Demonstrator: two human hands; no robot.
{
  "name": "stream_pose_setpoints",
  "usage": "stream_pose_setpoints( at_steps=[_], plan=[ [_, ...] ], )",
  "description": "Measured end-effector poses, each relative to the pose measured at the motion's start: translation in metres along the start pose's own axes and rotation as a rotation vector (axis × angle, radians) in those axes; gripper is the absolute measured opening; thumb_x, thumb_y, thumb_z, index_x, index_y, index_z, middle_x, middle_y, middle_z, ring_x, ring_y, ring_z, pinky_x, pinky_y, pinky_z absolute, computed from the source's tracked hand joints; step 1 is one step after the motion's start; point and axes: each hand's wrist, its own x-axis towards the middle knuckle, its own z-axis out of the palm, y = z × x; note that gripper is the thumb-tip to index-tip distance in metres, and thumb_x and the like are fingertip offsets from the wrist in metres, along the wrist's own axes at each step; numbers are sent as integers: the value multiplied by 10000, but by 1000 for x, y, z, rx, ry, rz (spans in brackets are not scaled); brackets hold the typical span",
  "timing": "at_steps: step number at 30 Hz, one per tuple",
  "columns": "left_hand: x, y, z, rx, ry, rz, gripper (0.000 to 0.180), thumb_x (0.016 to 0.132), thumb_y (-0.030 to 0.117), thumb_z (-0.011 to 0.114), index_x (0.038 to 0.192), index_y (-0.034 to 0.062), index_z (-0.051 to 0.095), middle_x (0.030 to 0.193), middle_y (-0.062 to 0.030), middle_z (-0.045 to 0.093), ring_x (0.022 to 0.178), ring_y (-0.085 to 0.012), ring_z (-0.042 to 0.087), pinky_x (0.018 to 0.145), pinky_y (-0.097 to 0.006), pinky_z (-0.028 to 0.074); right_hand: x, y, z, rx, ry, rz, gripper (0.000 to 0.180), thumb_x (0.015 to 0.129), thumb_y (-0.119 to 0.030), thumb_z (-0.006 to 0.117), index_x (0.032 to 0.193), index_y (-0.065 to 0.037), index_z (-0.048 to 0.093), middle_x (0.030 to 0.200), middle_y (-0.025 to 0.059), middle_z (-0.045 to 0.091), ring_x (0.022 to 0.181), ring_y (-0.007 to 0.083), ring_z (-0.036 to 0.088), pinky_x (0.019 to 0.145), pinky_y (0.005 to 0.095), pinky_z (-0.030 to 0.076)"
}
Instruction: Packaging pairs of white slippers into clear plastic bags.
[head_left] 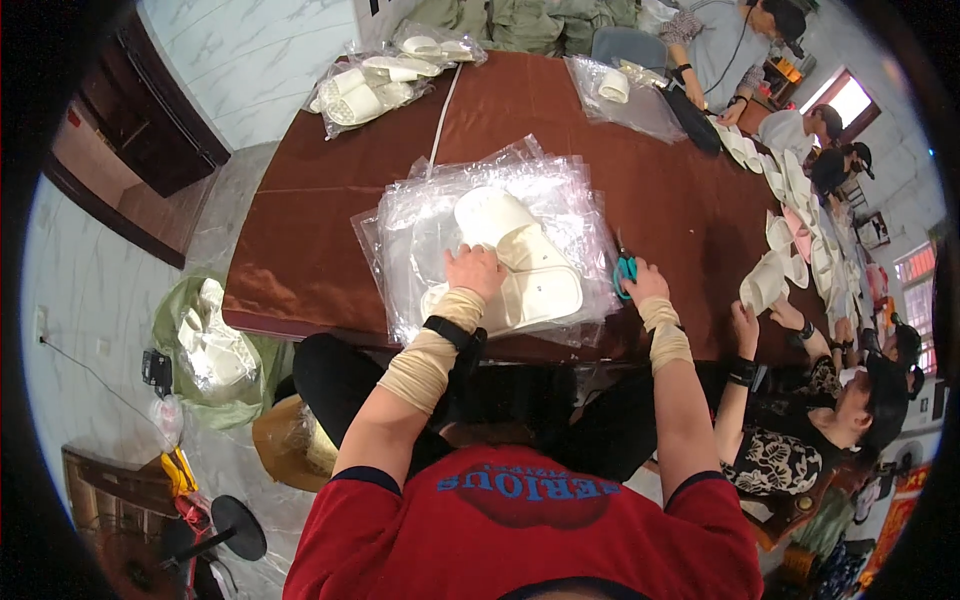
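Observation:
A pair of white slippers (540,265) lies on a stack of clear plastic bags (400,240) at the table's near middle. My left hand (475,272) rests on the slippers with bent fingers, gripping one slipper near its strap. What its fingertips touch is partly hidden. To the right of the bags, my right hand (648,282) has its fingers at the teal handles of a pair of scissors (625,268). The scissors' dark blades point away from me. Beige wraps cover both my wrists, and a black band sits on the left one.
Bagged white slippers (355,95) lie at the table's far left, with another bag (620,100) at the far right. A row of white slippers (790,195) runs along the right, where co-workers handle them. A green sack (175,350) stands on the floor at left.

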Motion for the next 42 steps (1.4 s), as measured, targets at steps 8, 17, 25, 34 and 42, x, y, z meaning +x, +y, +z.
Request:
stream_pose_setpoints(
  at_steps=[8, 17, 25, 34, 42],
  plan=[
    [-13, 5, 8, -410, 304, 25, 149, 839, 247, 629, 843, 110, 688, 871, -43, 648, 914, -255, 574, 929, -490, 359, 7, -39, -50, 315, 17, -36, 585, 765, -309, 694, 1270, -135, 455, 1116, 174, 603, 1014, 353, 594, 819, 473, 462],
    [-17, 6, 12, -582, 530, 66, 87, 838, 152, 629, 807, 90, 680, 806, -51, 626, 846, -264, 552, 781, -385, 403, -16, -145, -75, -65, 94, -645, 614, 717, -375, 723, 1234, -106, 530, 983, 96, 571, 976, 259, 529, 812, 409, 387],
    [-17, 6, 10, -656, 523, 53, 91, 837, 144, 628, 813, 70, 677, 815, -70, 627, 844, -296, 543, 774, -384, 421, -18, -170, -66, -50, 135, -699, 545, 783, -377, 682, 1233, -117, 517, 956, 79, 558, 949, 247, 529, 784, 391, 386],
    [-13, 7, -10, -598, 483, 86, 77, 828, 159, 641, 826, 84, 656, 822, -59, 619, 844, -280, 571, 746, -393, 430, 0, -120, -53, 113, 120, -357, 527, 779, -357, 672, 1193, -73, 513, 910, 156, 611, 880, 338, 603, 754, 461, 472],
    [-49, -1, -142, -1459, 547, 30, 126, 930, 74, 551, 888, 13, 653, 888, -39, 654, 749, -107, 569, 656, -237, 439, 13, 2, 0, 69, -92, -35, 538, 788, -353, 678, 1249, -107, 552, 1194, 208, 540, 1080, 396, 528, 913, 476, 443]
  ],
)
